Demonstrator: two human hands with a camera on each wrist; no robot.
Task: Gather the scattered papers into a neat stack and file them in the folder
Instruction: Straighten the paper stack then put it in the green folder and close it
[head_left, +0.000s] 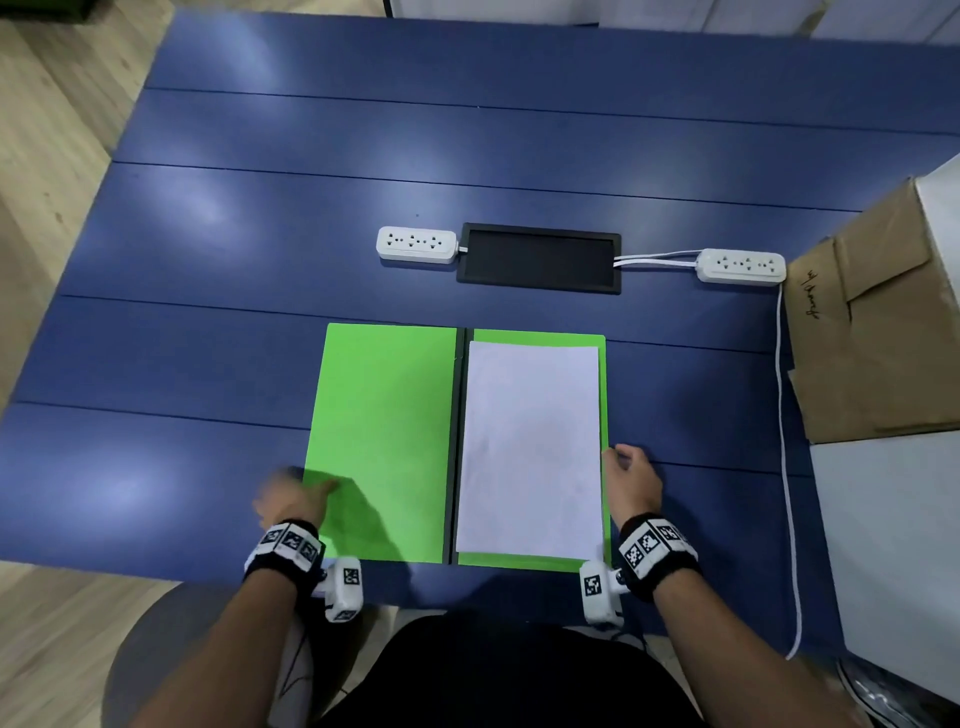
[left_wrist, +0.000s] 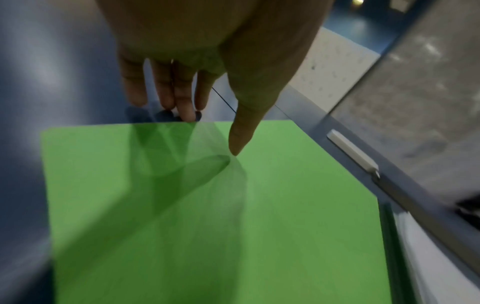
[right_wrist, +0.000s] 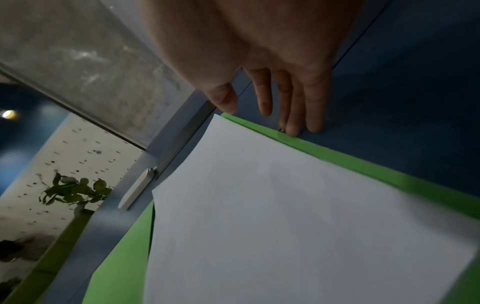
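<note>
Lower left of the head view, the left hand (head_left: 291, 501) sits at the outer edge of the green folder (head_left: 379, 441), grip loose, thumb on the cover, probably ready to flip it shut. Papers (head_left: 530, 447) already lie stacked on the right flap. Right hand (head_left: 631, 480), fingers relaxed, steadies that edge on the desk (head_left: 208, 260).

My arms are bare; each wrist wears a black band (head_left: 655, 551) with black-and-white square markers and a white camera block (head_left: 601, 592). My top is black.
</note>
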